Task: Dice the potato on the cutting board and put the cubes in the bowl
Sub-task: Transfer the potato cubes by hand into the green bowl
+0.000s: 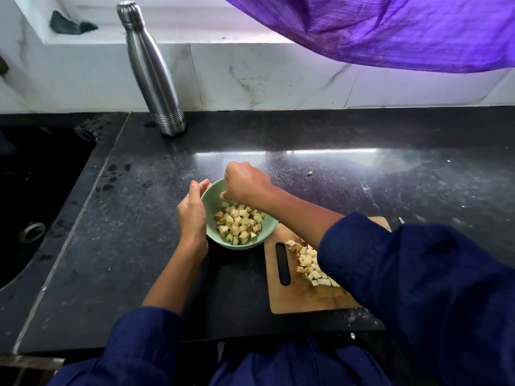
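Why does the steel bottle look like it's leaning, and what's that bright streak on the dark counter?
Head view: the wide lens bends edges, so the bottle seems tilted; the streak is daylight glare on the polished counter; the right hand over the bowl looks slightly soft.

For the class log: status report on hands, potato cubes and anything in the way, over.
Left hand steadies bowl; right hand over it, grip unclear. Cubes in bowl, more on cutting board. One stray piece on counter. Nothing blocking.
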The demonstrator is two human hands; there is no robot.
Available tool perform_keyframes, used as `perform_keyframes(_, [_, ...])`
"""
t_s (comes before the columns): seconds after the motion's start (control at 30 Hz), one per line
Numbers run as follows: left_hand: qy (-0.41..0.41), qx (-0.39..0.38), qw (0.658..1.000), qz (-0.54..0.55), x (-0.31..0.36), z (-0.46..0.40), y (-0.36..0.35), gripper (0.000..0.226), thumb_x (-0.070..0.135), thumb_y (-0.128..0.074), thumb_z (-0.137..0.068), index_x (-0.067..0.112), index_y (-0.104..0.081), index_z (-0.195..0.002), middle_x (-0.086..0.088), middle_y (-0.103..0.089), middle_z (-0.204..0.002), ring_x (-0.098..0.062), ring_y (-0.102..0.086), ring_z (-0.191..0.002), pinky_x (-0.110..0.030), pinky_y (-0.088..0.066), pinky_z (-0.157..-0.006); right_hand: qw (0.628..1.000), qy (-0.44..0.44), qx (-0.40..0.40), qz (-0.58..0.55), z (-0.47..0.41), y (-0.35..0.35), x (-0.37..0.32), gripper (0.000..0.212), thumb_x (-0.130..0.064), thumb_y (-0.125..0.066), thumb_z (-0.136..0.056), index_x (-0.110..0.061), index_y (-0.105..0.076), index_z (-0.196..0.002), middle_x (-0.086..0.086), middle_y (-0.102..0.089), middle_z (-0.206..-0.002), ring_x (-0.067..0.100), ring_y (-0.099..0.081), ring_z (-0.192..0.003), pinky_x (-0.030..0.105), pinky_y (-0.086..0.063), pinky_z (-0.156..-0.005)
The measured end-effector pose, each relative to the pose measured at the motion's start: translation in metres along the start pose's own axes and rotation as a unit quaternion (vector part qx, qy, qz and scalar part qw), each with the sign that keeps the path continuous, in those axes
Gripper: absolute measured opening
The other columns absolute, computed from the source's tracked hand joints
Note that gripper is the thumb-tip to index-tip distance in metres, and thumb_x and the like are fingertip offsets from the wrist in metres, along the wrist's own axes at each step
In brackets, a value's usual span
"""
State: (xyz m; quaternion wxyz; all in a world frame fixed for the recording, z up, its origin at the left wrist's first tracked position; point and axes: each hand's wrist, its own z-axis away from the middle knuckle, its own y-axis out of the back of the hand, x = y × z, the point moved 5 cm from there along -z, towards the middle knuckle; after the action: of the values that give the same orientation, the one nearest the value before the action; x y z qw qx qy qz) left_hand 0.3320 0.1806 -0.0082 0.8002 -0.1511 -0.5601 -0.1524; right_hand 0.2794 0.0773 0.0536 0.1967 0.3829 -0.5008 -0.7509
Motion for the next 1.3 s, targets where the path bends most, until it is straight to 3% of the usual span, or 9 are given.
perform_keyframes(0.1, [-0.007,-0.008,1.000,-0.010,0.002,0.000,-0.002,0.033,0.036,-0.038,-0.100,0.021,-0.066,-0.108,-0.004,-0.069,-0.107,-0.017,-0.066,-0.095,-0.032,-0.053,-0.087,1.000,0.021,0.000,0.013,0.000,-0.006,-0.003,0.032,-0.043,-0.062,-0.084,-0.014,-0.050,-0.083,0.000,-0.050,-0.080,0.021,-0.049,-0.075,0.030,-0.036,-0.063])
perform_keyframes(0.23, [-0.007,-0.011,1.000,-0.006,0.003,-0.001,-0.002,0.037,0.035,-0.037,-0.100,0.016,-0.065,-0.112,-0.004,-0.070,-0.106,-0.015,-0.067,-0.091,-0.032,-0.053,-0.086,0.995,0.063,-0.073,0.006,-0.003,-0.010,-0.007,0.023,-0.026,-0.053,-0.088,-0.008,-0.050,-0.074,0.001,-0.046,-0.065,0.024,-0.053,-0.072,0.025,-0.034,-0.047])
perform_keyframes(0.4, [-0.009,-0.017,1.000,-0.025,0.002,-0.001,-0.002,0.038,0.038,-0.036,-0.100,0.017,-0.065,-0.114,-0.004,-0.071,-0.100,-0.016,-0.068,-0.088,-0.029,-0.054,-0.076,0.990,0.113,-0.080,0.018,0.001,0.004,-0.006,0.020,-0.015,-0.052,-0.089,-0.002,-0.066,-0.096,0.007,-0.060,-0.081,0.021,-0.055,-0.073,0.024,-0.040,-0.051])
perform_keyframes(0.6, [-0.010,-0.032,0.998,-0.051,-0.002,-0.001,-0.004,0.039,0.039,-0.036,-0.100,0.017,-0.068,-0.109,-0.006,-0.072,-0.096,-0.020,-0.068,-0.087,-0.033,-0.054,-0.078,0.959,0.216,-0.182,0.022,0.018,0.002,0.002,0.031,-0.015,-0.054,-0.087,-0.024,-0.066,-0.113,-0.004,-0.063,-0.111,0.012,-0.055,-0.095,0.013,-0.042,-0.065])
perform_keyframes(0.8, [-0.009,-0.039,0.998,-0.055,-0.005,-0.002,-0.005,0.039,0.041,-0.037,-0.099,0.018,-0.067,-0.108,-0.009,-0.071,-0.098,-0.023,-0.068,-0.088,-0.033,-0.052,-0.072,0.958,0.177,-0.037,-0.220,0.044,0.035,0.050,0.024,-0.022,-0.048,-0.095,-0.014,-0.064,-0.112,-0.003,-0.061,-0.110,0.011,-0.059,-0.101,0.020,-0.049,-0.080])
perform_keyframes(0.97, [-0.013,-0.032,0.998,-0.057,-0.006,-0.004,-0.005,0.035,0.040,-0.037,-0.099,0.021,-0.067,-0.104,-0.005,-0.070,-0.096,-0.020,-0.065,-0.085,-0.033,-0.052,-0.076,0.977,0.130,0.064,-0.159,0.104,0.034,0.144,0.038,-0.044,-0.048,-0.093,-0.013,-0.063,-0.110,-0.004,-0.064,-0.102,0.005,-0.060,-0.091,0.025,-0.051,-0.079])
perform_keyframes(1.07, [-0.016,-0.037,0.998,-0.056,-0.006,-0.005,-0.004,0.035,0.040,-0.038,-0.099,0.022,-0.067,-0.101,-0.007,-0.070,-0.100,-0.022,-0.066,-0.088,-0.037,-0.052,-0.082,0.986,0.081,0.048,-0.135,0.141,0.009,0.199,0.056,-0.063,-0.047,-0.083,-0.022,-0.056,-0.121,-0.010,-0.058,-0.119,0.000,-0.054,-0.108,0.033,-0.049,-0.092])
perform_keyframes(1.17, [-0.019,-0.037,0.997,-0.067,-0.006,-0.003,-0.004,0.034,0.041,-0.038,-0.099,0.023,-0.067,-0.101,-0.007,-0.070,-0.099,-0.021,-0.065,-0.086,-0.037,-0.051,-0.082,0.993,0.071,0.025,-0.088,0.168,-0.012,0.227,0.073,-0.074,-0.047,-0.076,-0.035,-0.037,-0.137,-0.019,-0.034,-0.143,0.002,-0.032,-0.131,0.041,-0.032,-0.109])
perform_keyframes(1.3, [-0.019,-0.031,0.997,-0.071,-0.007,-0.003,-0.004,0.033,0.041,-0.039,-0.098,0.024,-0.066,-0.098,-0.003,-0.069,-0.093,-0.020,-0.064,-0.083,-0.040,-0.050,-0.083,0.995,0.080,0.037,-0.040,0.178,-0.029,0.226,0.089,-0.075,-0.049,-0.074,-0.031,-0.020,-0.146,-0.018,-0.011,-0.153,0.001,-0.007,-0.140,0.033,-0.012,-0.115])
